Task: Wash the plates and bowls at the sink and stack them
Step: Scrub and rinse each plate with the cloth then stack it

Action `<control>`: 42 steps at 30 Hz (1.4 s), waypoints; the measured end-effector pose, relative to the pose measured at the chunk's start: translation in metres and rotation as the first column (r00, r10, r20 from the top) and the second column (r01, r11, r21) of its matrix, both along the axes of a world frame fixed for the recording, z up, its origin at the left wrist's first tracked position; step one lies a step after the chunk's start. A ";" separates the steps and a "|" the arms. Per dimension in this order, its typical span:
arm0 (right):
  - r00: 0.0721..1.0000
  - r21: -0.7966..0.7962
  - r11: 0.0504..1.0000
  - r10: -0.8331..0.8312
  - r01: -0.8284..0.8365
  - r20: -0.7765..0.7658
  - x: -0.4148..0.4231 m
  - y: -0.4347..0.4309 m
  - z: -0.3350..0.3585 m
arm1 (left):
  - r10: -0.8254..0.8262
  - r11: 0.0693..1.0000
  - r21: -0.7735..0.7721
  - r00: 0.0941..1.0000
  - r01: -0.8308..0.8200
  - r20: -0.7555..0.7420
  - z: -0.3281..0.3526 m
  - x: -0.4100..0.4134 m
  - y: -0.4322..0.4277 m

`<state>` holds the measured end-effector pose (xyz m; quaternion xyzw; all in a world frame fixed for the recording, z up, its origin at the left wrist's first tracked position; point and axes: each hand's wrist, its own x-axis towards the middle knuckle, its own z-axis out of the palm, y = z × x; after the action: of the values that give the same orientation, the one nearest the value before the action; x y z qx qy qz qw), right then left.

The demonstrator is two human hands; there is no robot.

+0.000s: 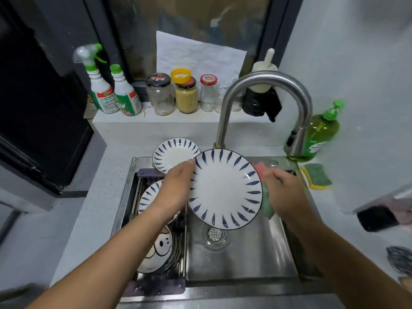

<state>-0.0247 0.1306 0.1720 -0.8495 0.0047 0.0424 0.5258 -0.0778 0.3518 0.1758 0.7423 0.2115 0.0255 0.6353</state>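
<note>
Head camera looks down on a steel sink set into a pale table. The left hand grasps a white plate with blue leaf marks by its left rim, fingers behind it and thumb at the edge. The plate is held off the basin and tilted so its face is turned up toward the person, above the drain. Held there, drips and suds would likely fall into the basin rather than onto the table.

The right hand is curled around a pink and green scrubber, pressed at the plate's right edge and partly hidden behind it. It seems to be working the rim or the underside while the other hand steadies the plate.

A curved faucet arches over the basin; no running water can be seen.

A stack of matching plates sits at the sink's back left corner. A drying rack spans the sink's left side, holding another leaf-pattern plate and a bowl with a cartoon face, close by for the left hand.

A green soap bottle and a yellow and green sponge rest on the table to the right, near the scrubbing hand.
</note>
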 end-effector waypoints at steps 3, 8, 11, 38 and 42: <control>0.997 0.027 0.998 0.052 -0.054 0.057 -0.003 -0.028 0.022 | 0.034 0.997 0.070 0.996 -0.040 0.088 0.018 -0.003 -0.020; 0.979 0.069 0.983 0.159 -0.169 0.130 0.008 -0.063 0.047 | 0.002 0.953 0.293 0.974 -0.071 0.227 0.055 -0.003 -0.050; 0.966 0.109 0.971 0.190 -0.211 0.173 0.014 -0.076 0.065 | -0.008 0.902 0.417 0.963 -0.109 0.270 0.082 -0.004 -0.070; 0.487 -0.601 0.514 0.844 -0.612 0.226 -0.052 -0.039 0.061 | 0.222 0.889 0.307 0.906 -0.340 0.361 0.110 -0.022 -0.078; 0.405 -0.649 0.466 0.878 -0.601 0.254 -0.050 -0.023 0.070 | 0.236 0.939 0.161 0.909 -0.304 0.343 0.098 -0.021 -0.077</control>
<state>-0.0751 0.1073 0.2417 -0.8220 -0.5309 0.0258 0.2043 -0.0987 0.2751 0.2733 0.7547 0.2031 0.2554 0.5691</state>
